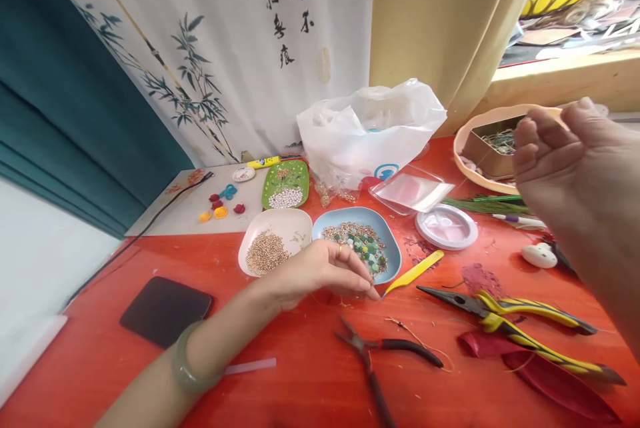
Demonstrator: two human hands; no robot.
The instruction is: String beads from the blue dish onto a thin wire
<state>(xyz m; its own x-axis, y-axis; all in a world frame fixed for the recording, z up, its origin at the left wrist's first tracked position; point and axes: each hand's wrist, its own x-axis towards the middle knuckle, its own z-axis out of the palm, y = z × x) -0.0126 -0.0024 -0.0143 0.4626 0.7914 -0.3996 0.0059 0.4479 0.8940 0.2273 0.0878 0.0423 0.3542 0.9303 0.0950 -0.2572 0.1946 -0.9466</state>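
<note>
My left hand (320, 268), with a ring on one finger and a jade-like bangle on the wrist, reaches over the near edges of the bead dishes. Its fingertips are pressed together; whatever they hold is too fine to make out. Close beneath it are a cream dish (250, 221) of gold beads and a blue dish (395, 248) of green and gold beads. My right hand (570, 155) is raised at the right, palm toward me, fingers curled in. I cannot make out anything in it. Yellow tweezers (415, 271) lie beside the left fingertips.
Dark-handled pliers (367, 348), yellow-handled pliers (500, 315) and red ribbon (540, 368) lie in front. A black phone-like slab (167, 310) is at left. Behind stand a green tray (270, 178), a white plastic bag (360, 141), a round lidded box (445, 227) and a peach basin (463, 155).
</note>
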